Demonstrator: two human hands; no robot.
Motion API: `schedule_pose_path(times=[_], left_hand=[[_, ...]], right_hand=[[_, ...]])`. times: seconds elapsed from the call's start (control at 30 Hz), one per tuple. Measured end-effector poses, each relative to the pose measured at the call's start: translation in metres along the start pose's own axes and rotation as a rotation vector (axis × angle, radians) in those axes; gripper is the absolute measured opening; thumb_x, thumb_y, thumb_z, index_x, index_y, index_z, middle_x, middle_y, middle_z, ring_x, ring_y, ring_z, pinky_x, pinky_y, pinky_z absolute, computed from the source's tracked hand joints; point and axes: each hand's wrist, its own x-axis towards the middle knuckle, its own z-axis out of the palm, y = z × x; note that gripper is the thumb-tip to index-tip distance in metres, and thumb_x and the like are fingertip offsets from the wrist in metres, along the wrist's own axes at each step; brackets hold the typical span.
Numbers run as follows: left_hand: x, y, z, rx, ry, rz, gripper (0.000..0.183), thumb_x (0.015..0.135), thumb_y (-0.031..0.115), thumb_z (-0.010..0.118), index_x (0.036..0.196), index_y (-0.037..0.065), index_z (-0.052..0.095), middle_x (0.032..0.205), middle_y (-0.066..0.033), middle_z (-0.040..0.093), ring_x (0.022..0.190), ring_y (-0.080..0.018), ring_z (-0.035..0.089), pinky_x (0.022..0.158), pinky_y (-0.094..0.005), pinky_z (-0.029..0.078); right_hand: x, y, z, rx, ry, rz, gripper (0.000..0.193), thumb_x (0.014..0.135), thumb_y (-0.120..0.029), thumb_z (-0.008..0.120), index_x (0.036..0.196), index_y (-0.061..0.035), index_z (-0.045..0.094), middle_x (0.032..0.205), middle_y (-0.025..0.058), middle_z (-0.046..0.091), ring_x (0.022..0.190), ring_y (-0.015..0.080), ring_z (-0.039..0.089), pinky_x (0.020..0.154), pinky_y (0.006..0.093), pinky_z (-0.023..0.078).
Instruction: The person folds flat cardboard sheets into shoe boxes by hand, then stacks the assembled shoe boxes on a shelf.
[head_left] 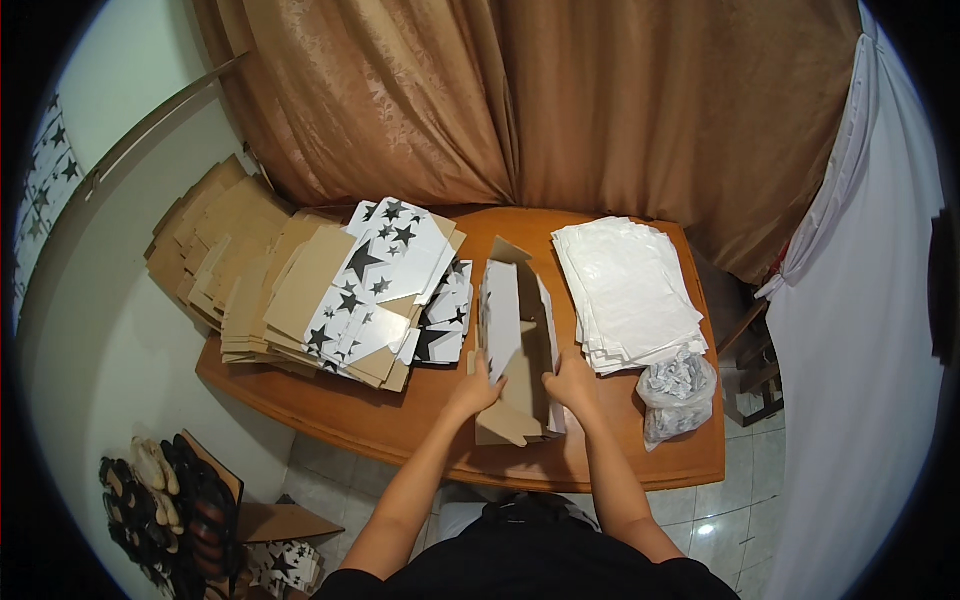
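At the frame's centre, an open cardboard box (506, 325) is held upright, its left wall pinched by the left hand (476, 389), its right by the right hand (572, 383). It is judged light, stiffish, crease-prone; best gripped along the walls. It is flanked narrowly by star-printed cartons (380, 270) and white sheets (630, 290); the table (375, 416) edge lies just below.

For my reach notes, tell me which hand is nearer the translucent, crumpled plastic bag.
Right. The right hand is left of the bag; the left hand is farther left, across the open brown-and-white cardboard box.
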Motion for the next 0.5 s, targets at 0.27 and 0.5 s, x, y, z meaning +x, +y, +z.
schedule_pose_path(times=[0.27, 0.5], left_hand=[[-0.011, -0.02, 0.008, -0.039, -0.082, 0.201, 0.064, 0.09, 0.025, 0.04, 0.14, -0.003, 0.011, 0.09, -0.0367, 0.058, 0.086, -0.049, 0.057, 0.081, -0.0513, 0.044], [-0.051, -0.02, 0.037, -0.11, -0.146, 0.129, 0.053, 0.092, 0.028, 0.038, 0.137, 0.004, 0.023, 0.099, -0.0319, 0.058, 0.094, -0.0497, 0.054, 0.084, -0.05, 0.043]], right_hand=[[-0.003, 0.01, -0.01, 0.268, 0.106, 0.069, 0.027, 0.07, -0.013, 0.06, 0.087, 0.0022, 0.046, 0.085, 0.0226, 0.053, 0.085, 0.042, 0.054, 0.075, 0.0459, 0.044], [-0.003, 0.013, 0.006, 0.117, 0.137, 0.002, 0.036, 0.069, -0.011, 0.058, 0.098, -0.0009, 0.039, 0.098, 0.0235, 0.043, 0.083, 0.0449, 0.052, 0.072, 0.0499, 0.044]])
